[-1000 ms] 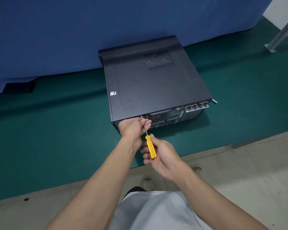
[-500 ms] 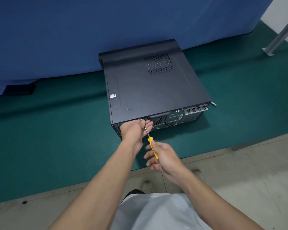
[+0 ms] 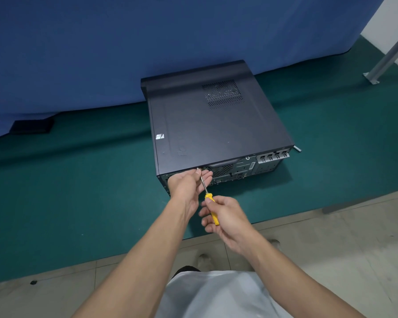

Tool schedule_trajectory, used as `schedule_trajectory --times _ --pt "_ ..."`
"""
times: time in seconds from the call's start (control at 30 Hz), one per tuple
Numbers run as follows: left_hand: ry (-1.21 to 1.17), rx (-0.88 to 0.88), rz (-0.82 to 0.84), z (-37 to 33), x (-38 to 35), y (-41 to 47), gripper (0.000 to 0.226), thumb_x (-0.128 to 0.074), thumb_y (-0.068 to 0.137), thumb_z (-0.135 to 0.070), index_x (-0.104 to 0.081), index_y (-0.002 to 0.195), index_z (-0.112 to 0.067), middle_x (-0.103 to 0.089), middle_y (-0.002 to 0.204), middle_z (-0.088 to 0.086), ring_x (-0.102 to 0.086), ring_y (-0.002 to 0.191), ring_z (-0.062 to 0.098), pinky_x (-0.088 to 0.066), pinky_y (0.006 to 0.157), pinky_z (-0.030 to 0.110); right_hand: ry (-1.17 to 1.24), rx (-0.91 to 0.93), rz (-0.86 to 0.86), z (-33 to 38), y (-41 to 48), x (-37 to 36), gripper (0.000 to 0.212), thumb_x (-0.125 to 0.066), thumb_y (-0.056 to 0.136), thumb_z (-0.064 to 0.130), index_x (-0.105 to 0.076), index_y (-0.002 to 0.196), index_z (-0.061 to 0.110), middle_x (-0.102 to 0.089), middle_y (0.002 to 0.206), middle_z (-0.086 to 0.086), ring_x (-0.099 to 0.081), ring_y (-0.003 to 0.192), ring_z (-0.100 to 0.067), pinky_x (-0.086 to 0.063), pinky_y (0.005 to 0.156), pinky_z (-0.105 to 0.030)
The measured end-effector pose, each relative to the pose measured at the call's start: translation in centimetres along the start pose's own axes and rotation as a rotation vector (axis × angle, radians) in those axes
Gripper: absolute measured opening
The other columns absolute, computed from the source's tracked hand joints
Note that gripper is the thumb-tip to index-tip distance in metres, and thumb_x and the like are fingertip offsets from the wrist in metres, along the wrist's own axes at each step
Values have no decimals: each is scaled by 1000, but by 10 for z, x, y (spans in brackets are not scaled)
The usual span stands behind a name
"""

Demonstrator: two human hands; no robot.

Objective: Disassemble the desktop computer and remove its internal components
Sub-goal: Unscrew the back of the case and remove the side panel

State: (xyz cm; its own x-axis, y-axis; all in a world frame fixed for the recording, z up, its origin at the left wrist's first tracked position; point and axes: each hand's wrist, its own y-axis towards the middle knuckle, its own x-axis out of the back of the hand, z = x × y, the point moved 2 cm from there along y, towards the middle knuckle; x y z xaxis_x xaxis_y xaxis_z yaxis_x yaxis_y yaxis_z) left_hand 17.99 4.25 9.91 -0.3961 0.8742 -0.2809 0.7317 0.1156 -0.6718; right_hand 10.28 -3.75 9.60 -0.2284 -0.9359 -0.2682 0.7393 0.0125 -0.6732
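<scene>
Black desktop computer case (image 3: 216,127), a flat metal box with its lid on, lies on the dark green mat (image 3: 78,191) with its rear panel (image 3: 241,167) facing the person. The right hand (image 3: 228,216) is clamped on the yellow plastic handle of a slim screwdriver (image 3: 209,198), fingers curled round it. From that grip the steel shaft (image 3: 202,182) runs up and slightly left, away from the body, to a small screw (image 3: 197,168) at the top edge of the rear panel, left of its middle. The tool's long axis therefore points almost straight into the panel. The left hand (image 3: 187,185) is the nearer 1 to the screw. It cups the tip end, thumb on 1 side of the shaft and fingers on the other, likely placed to steady the tool or catch the screw. Whether those fingers actually pinch, I cannot tell. The screw head is too small to read, so the tip's seating is unclear. The left hand hides the panel's left part.
</scene>
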Motion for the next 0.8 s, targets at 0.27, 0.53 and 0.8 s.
schedule_trajectory --times 0.27,0.53,0.8 --pt "4 -2 -16 2 0 4 9 -64 89 2 -63 91 11 -72 77 21 -73 74 29 -60 61 29 -756 289 -378 5 2 2 32 -55 93 44 -58 75 18 -65 74 -4 -59 73 -19 -39 56 -30" --pt "145 -93 -20 5 6 8 10 -63 92 -4 -65 85 1 -72 75 16 -73 68 23 -58 59 25 -715 173 -232 8 7 39 35 -53 92 48 -51 70 21 -51 58 10 -45 56 -11 -33 56 -29" --pt "658 -451 4 3 11 6 21 -65 91 -18 -72 72 -20 -72 65 1 -72 70 21 -59 77 39 -353 279 -342 36 12 53 47 -68 79 48 -36 54 23 -34 53 5 -30 52 -16 -26 59 -36"
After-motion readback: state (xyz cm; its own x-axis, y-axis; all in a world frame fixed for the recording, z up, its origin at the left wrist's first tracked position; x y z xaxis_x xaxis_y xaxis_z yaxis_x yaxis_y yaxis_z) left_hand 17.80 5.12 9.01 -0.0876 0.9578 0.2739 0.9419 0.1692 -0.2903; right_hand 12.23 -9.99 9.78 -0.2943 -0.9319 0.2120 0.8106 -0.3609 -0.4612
